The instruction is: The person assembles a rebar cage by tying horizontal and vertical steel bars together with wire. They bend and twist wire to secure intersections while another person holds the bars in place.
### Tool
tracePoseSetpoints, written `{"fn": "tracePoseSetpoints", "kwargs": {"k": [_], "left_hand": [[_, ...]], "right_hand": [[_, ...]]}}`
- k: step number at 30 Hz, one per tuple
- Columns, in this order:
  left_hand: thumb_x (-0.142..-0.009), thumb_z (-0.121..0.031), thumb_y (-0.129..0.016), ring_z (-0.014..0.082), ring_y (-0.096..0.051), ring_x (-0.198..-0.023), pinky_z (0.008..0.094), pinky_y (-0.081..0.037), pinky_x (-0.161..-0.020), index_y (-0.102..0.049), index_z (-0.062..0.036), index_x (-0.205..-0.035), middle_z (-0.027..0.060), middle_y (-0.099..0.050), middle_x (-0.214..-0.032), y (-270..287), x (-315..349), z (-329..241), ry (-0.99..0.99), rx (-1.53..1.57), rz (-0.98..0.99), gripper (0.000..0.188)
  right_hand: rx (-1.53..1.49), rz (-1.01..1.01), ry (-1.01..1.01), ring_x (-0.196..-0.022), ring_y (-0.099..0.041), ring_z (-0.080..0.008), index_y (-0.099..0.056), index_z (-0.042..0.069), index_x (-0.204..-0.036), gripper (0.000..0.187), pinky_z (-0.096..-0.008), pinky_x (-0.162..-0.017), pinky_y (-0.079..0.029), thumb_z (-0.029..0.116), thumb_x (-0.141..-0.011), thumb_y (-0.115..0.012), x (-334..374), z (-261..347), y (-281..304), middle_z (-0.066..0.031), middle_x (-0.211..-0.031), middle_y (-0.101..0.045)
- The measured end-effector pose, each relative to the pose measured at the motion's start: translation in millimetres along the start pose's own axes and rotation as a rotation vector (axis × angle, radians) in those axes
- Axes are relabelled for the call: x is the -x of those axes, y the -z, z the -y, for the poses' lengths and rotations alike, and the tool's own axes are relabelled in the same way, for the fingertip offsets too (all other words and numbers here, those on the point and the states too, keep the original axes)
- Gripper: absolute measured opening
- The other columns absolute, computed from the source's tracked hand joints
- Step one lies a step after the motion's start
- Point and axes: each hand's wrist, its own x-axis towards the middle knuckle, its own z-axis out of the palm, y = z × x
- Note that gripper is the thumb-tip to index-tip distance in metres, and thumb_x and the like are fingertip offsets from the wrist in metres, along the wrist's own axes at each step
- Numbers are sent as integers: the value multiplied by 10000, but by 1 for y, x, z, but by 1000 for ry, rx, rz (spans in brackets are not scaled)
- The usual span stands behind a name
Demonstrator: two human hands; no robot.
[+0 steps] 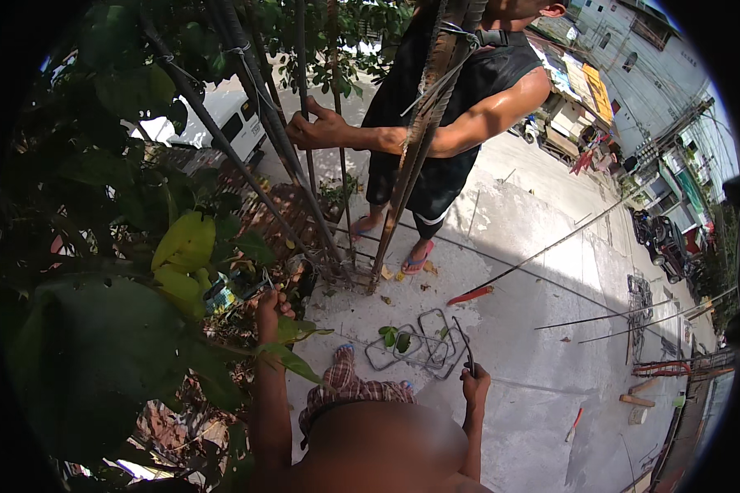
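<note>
My right hand (pixel 474 383) is closed around a slim dark metal rod with a bent tip (pixel 466 338), held above the concrete floor. Beside the leaves, my left hand (pixel 275 305) has its fingers closed. A thin light strand, like wire, sticks up from them, next to the foot of the upright rebars (pixel 284 135). Thin tie wire (pixel 238 51) is wound on these bars. Facing me, a co-worker (pixel 460 107) in dark clothes grips one bar with a hand (pixel 321 127). Several bent steel stirrups (pixel 423 349) lie on the floor near my feet.
Large green leaves (pixel 99 345) crowd the left side. Rusty rebars (pixel 423 123) rise in front of the co-worker. A long bar (pixel 551 251) crosses over the floor near an orange strip (pixel 470 295). Another orange-handled item (pixel 575 423) lies right. Buildings and vehicles (pixel 662 242) stand beyond.
</note>
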Motion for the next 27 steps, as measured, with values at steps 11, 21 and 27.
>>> {"fn": "tracePoseSetpoints", "kwargs": {"k": [11, 21, 27], "left_hand": [[-999, -242, -499, 99, -401, -584, 268, -342, -524, -584, -50, -1034, 6, -482, -775, -64, -35, -62, -275, -698, -466, 213], [-985, -295, -479, 134, -394, -604, 325, -338, -549, -521, -97, -975, 20, -466, -780, -57, -13, -4, -268, -422, -399, 203], [-974, -218, -487, 139, -423, -573, 338, -353, -521, -568, -27, -932, 39, -490, -741, -101, -3, 24, -398, -558, -360, 212]], "right_hand": [[36, 103, 102, -607, -573, -161, -646, -48, -885, 160, -329, -587, -447, 92, -813, -623, 4, 77, -105, -114, -654, -632], [240, 68, 57, -790, -684, -370, -699, -30, -913, 242, -416, -725, -513, 119, -726, -664, -16, 14, -75, -250, -795, -674], [171, 108, 49, -788, -659, -332, -672, -12, -982, 267, -413, -714, -502, 126, -765, -601, -39, -19, -58, -223, -798, -668]]}}
